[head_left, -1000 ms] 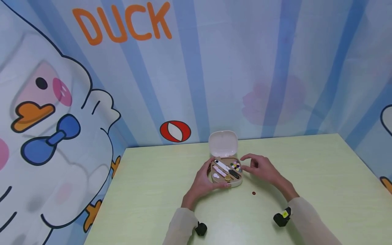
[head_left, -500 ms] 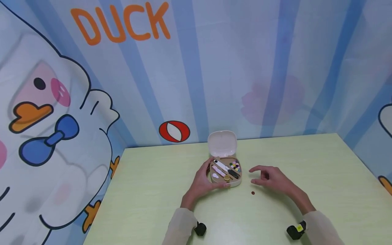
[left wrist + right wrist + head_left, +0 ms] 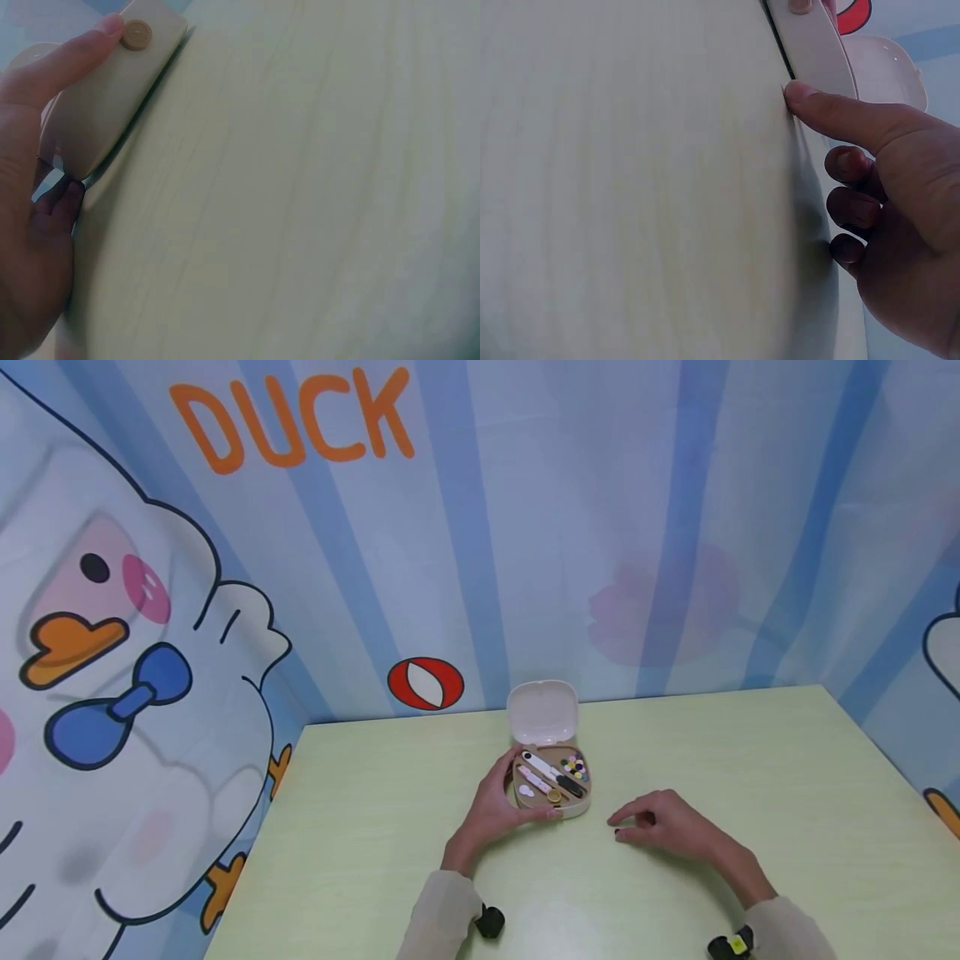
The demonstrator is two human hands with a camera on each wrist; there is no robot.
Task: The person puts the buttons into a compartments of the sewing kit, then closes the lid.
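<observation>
My left hand (image 3: 491,806) grips a small beige sewing kit case (image 3: 576,810), its fingers round the left side. In the left wrist view the thumb lies along the front wall beside a round tan knob (image 3: 137,34). The lid (image 3: 543,712) stands raised. Inside lie a white-and-black slim tool (image 3: 557,773), a pink-and-white stick (image 3: 534,779), a gold round piece (image 3: 554,796) and several coloured round-headed bits (image 3: 574,766). My right hand (image 3: 670,823) is low over the table, thumb and forefinger apart, right at a tiny dark red button (image 3: 617,832), mostly covered by the thumb.
The pale wooden table (image 3: 375,827) meets a blue striped backdrop (image 3: 555,527) just behind the case. Black wrist cameras hang under the left sleeve (image 3: 442,910) and the right sleeve (image 3: 791,931).
My right hand has drawn back from the case's right side and come down toward the front, to the button on the table. The left hand keeps its hold on the case.
</observation>
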